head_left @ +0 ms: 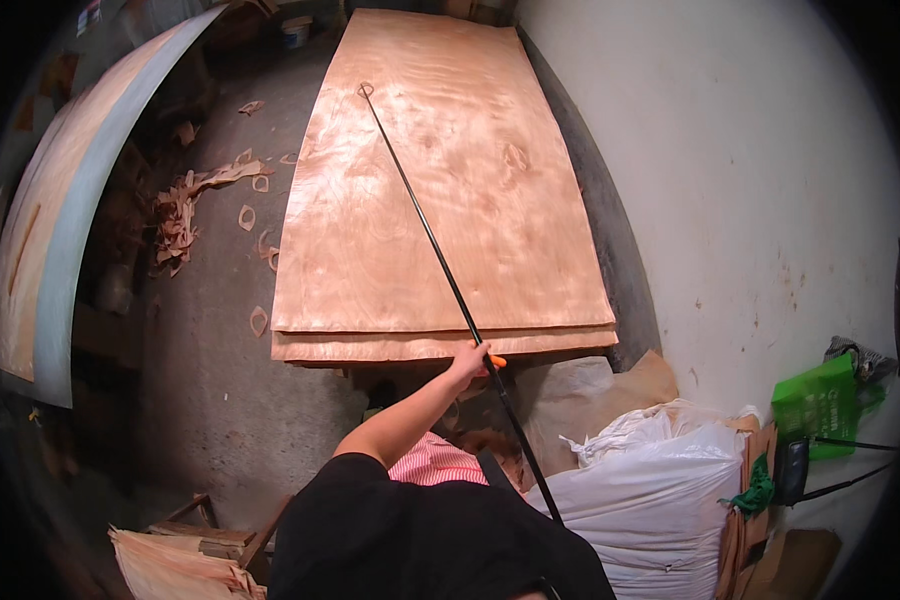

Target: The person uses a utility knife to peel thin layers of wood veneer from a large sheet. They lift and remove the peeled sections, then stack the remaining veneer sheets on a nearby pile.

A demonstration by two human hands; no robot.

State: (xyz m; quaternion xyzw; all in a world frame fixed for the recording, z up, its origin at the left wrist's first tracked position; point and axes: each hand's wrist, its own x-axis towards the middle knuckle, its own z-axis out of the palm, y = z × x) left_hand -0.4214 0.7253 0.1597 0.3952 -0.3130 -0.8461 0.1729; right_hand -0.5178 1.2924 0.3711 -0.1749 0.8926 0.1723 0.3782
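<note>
My left hand (469, 362) is closed round a long thin black pole (432, 240) near the front edge of a stack of wood veneer sheets (440, 200). A small orange piece (497, 360) shows beside my fingers; what it belongs to is hidden. The pole slants away over the top sheet, and its far tip meets a small oval veneer patch (366, 89) toward the upper left of that sheet. Its near end runs back beside my body, behind my black sleeve. My right hand is out of sight.
Veneer scraps (180, 215) and oval cut-outs (247, 217) litter the floor left of the stack. Another sheet stack (60, 220) stands far left. A white wall (740, 180) borders the right side. White sacking (650, 490) and a green bag (815, 405) lie at lower right.
</note>
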